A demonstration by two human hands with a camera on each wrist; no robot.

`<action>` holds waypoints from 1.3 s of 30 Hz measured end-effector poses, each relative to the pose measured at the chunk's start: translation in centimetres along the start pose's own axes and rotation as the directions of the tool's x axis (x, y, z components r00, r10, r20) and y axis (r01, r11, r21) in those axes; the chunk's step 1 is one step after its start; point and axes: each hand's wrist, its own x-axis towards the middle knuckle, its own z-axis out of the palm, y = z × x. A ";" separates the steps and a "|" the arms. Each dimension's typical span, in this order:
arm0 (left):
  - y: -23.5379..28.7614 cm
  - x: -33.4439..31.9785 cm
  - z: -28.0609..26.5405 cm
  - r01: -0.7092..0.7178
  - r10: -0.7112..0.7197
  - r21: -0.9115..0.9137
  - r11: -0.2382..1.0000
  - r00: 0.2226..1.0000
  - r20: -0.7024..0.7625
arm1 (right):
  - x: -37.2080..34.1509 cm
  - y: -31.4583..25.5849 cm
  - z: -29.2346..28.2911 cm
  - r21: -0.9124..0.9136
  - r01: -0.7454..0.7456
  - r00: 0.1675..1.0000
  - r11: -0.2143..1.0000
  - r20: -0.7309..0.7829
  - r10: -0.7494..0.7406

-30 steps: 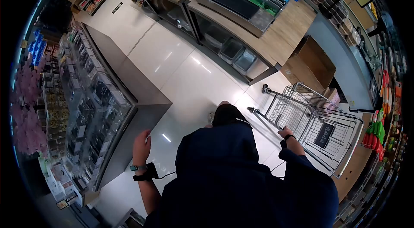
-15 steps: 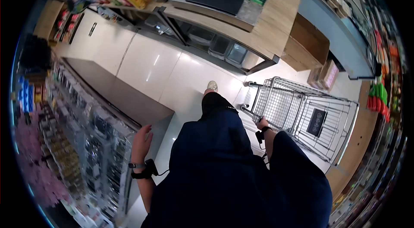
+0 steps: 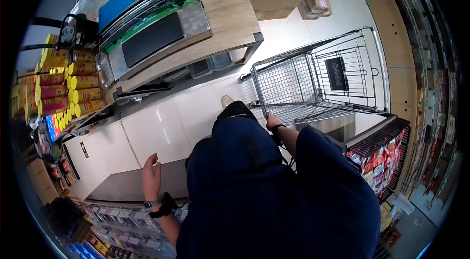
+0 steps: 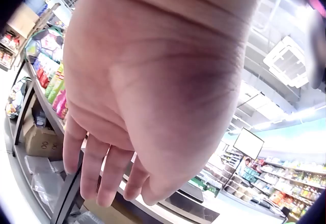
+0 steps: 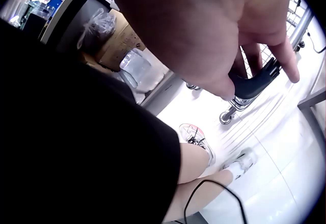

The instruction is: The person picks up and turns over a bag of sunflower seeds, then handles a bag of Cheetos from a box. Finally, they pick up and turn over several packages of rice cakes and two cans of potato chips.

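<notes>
A metal wire shopping cart [image 3: 336,74] with a dark sign on its basket stands to the right in the head view. My right hand [image 3: 273,122] grips its near end. In the right wrist view, that hand's thumb and fingers curl round the cart's dark handle [image 5: 254,85]. My left hand [image 3: 152,178] hangs free on the other side of my body, over a low grey ledge. Its palm faces the camera in the left wrist view, the fingers loosely extended and holding nothing.
Ahead is a wood-topped counter [image 3: 227,11] with a black panel [image 3: 152,38]. Yellow-lidded canisters [image 3: 88,82] are stacked at left. Cardboard boxes [image 3: 274,7] sit beyond the counter, a rack of red packets [image 3: 387,161] right of me, long shelves [image 3: 440,87] farther right.
My view has turned to the right, so the counter and canisters now lie farther left. The cart has swung round alongside, still in my right hand's grip. My left hand stays free.
</notes>
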 end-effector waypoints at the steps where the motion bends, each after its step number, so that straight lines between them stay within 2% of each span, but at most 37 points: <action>1: 0.0 1.1 -0.4 -0.010 0.010 0.008 1.000 1.000 0.021 | -0.2 -0.6 0.5 -0.017 0.001 1.000 1.000 0.001 -0.001; 3: -0.1 3.3 -1.6 -0.126 0.121 0.056 0.990 0.988 0.091 | -1.0 -2.4 1.1 0.073 -0.041 0.999 0.996 -0.016 0.043; 8: 0.6 9.1 -5.0 -0.157 0.137 0.050 0.986 0.950 0.281 | -2.3 -6.2 1.5 0.062 0.007 0.996 0.998 -0.088 -0.002; 11: -0.3 12.8 -8.3 -0.226 0.196 0.062 0.972 0.930 0.311 | -2.5 -8.9 2.1 0.123 -0.125 0.989 0.985 -0.062 0.133; 14: -3.0 16.6 -12.1 -0.305 0.259 0.093 0.948 0.907 0.331 | -2.9 -11.7 4.7 0.070 -0.205 0.964 0.976 -0.159 0.214; 16: -4.8 18.8 -15.0 -0.367 0.307 0.114 0.923 0.883 0.356 | -3.4 -14.2 5.7 0.146 -0.376 0.900 0.915 -0.175 0.398; 17: -6.1 19.8 -16.3 -0.379 0.311 0.121 0.917 0.873 0.375 | -3.4 -15.1 5.7 0.282 -0.458 0.845 0.843 -0.159 0.511; 19: -8.7 21.7 -18.2 -0.398 0.323 0.083 0.914 0.835 0.445 | -4.8 -16.9 4.3 0.228 -0.451 0.837 0.863 -0.226 0.498; 21: -11.0 23.1 -20.3 -0.405 0.309 0.091 0.910 0.807 0.503 | -3.4 -15.7 4.3 0.148 -0.336 0.899 0.930 -0.244 0.363; 22: -12.6 23.8 -21.3 -0.478 0.306 0.175 0.861 0.762 0.571 | -3.0 -15.4 6.5 0.166 -0.085 0.910 0.983 -0.388 0.144; 23: -13.6 23.9 -21.9 -0.539 0.296 0.240 0.807 0.722 0.626 | -3.5 -17.2 6.6 0.197 -0.122 0.912 0.973 -0.363 0.188; 25: -15.0 24.3 -23.1 -0.582 0.307 0.288 0.760 0.712 0.631 | -3.2 -20.0 8.0 0.338 -0.213 0.891 0.917 -0.318 0.324; 26: -15.5 24.3 -23.6 -0.603 0.346 0.266 0.752 0.705 0.619 | -1.5 -20.4 9.4 0.238 -0.223 0.906 0.945 -0.306 0.291; 27: -16.1 24.4 -23.7 -0.575 0.341 0.227 0.786 0.710 0.616 | -1.0 -21.6 10.2 0.202 -0.196 0.909 0.960 -0.330 0.255; 28: -15.7 24.1 -23.6 -0.546 0.337 0.199 0.814 0.722 0.604 | -0.2 -22.6 11.0 0.242 -0.245 0.886 0.939 -0.337 0.318; 29: -15.7 23.8 -23.6 -0.514 0.323 0.180 0.838 0.735 0.596 | -2.5 -24.7 10.1 0.311 -0.152 0.878 0.938 -0.393 0.272; 30: -16.0 23.4 -23.2 -0.527 0.332 0.169 0.833 0.721 0.608 | -0.2 -24.4 12.1 0.349 -0.200 0.877 0.916 -0.353 0.326; 31: -16.3 23.0 -23.0 -0.519 0.332 0.172 0.837 0.733 0.593 | -2.5 -26.6 10.7 0.330 -0.295 0.879 0.897 -0.274 0.390; 33: -17.0 22.0 -22.8 -0.503 0.349 0.141 0.853 0.749 0.563 | -7.4 -30.4 8.0 0.308 -0.326 0.878 0.894 -0.251 0.406; 35: -18.1 20.8 -22.2 -0.509 0.362 0.154 0.847 0.764 0.535 | -7.4 -30.7 9.4 0.218 -0.300 0.884 0.929 -0.303 0.357; 37: -18.1 19.6 -21.7 -0.512 0.371 0.147 0.846 0.764 0.527 | -7.0 -29.6 10.6 0.175 -0.206 0.924 0.963 -0.290 0.251; 39: -18.2 18.3 -20.7 -0.457 0.352 0.115 0.882 0.801 0.484 | -7.7 -28.4 10.8 0.148 -0.099 0.946 0.984 -0.294 0.139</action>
